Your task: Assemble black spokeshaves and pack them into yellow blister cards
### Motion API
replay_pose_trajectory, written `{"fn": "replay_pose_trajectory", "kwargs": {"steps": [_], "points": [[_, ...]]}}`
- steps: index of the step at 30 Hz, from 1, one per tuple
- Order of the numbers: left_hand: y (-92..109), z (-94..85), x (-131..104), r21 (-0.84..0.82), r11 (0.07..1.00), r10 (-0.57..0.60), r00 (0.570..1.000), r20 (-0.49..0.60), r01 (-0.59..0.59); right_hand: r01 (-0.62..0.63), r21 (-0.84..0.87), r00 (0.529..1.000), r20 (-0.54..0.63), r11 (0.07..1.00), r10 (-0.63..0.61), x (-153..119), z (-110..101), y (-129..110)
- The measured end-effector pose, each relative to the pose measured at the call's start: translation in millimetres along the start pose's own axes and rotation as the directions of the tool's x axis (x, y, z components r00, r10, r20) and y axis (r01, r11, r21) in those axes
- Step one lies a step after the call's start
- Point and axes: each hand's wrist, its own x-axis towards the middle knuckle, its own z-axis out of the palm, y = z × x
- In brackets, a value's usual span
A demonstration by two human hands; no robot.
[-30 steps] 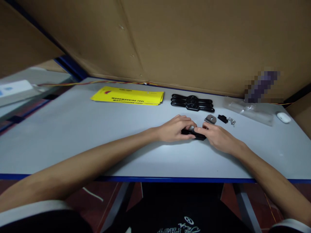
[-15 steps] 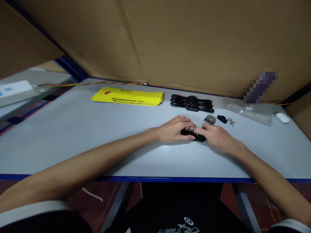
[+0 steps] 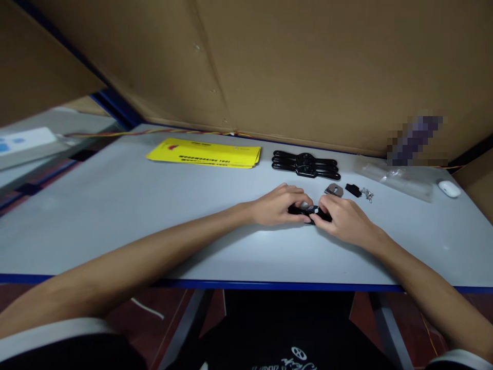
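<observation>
Low over the table's front half, a black spokeshave (image 3: 309,211) lies between my hands, with a silvery piece at its middle. My left hand (image 3: 283,205) is closed around its left part, thumb along the near side. My right hand (image 3: 342,216) grips the right part, thumb and forefinger close to the middle. Fingers hide much of the tool. Just behind my right hand are grey metal blades (image 3: 334,190), small black plates (image 3: 353,190) and a little heap of silver screws (image 3: 368,195). Several more black spokeshaves (image 3: 306,164) lie side by side farther back.
Yellow printed cards (image 3: 206,153) are stacked at the back left. Clear plastic bags (image 3: 396,180) and a white earphone case (image 3: 449,188) lie at the right. A cardboard wall (image 3: 269,67) closes off the back, with a wire (image 3: 162,131) along its foot. The table's blue edge (image 3: 246,285) runs in front.
My right hand has shifted its grip: its thumb now sits on the near side of the spokeshave, and more of the middle shows. My left hand stays almost in place.
</observation>
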Motion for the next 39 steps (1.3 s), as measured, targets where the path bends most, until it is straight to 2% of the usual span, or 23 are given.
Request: {"fn": "replay_pose_trajectory", "kwargs": {"steps": [4, 11, 18, 22, 28, 34, 39], "points": [[-0.9, -0.2, -0.1, -0.019, 1.0, -0.006, 1.0, 0.0, 0.006, -0.008, -0.017, 0.999, 0.035, 1.0, 0.008, 0.1, -0.7, -2.5], [0.4, 1.7, 1.2, -0.003, 1.0, -0.009, 1.0, -0.029, 0.009, -0.026, -0.22, 0.998, 0.044, 0.975, 0.037, 0.2, -2.7, -13.6], [-0.4, 1.1, 0.2, 0.021, 1.0, 0.003, 0.999, -0.037, -0.003, 0.122, -0.31, 0.987, 0.141, 0.943, -0.081, -0.1, -3.7, -8.2], [-0.3, 0.5, 0.2, 0.021, 1.0, 0.006, 1.0, -0.026, -0.006, 0.178, -0.263, 0.977, 0.164, 0.948, -0.138, -2.5, -2.8, -2.4], [-1.1, 1.7, 0.3, 0.021, 1.0, -0.009, 0.999, -0.036, 0.01, 0.217, -0.107, 0.975, 0.07, 0.97, -0.21, -3.0, -5.0, 5.4], [0.1, 0.2, 0.3, 0.02, 1.0, -0.003, 1.0, -0.016, 0.003, 0.27, -0.079, 0.96, 0.099, 0.96, -0.262, -2.2, -5.0, 13.1], [0.5, -0.1, 0.5, 0.024, 1.0, -0.005, 1.0, -0.018, 0.005, 0.261, -0.085, 0.963, 0.092, 0.962, -0.253, -0.3, 1.1, 17.5]]}}
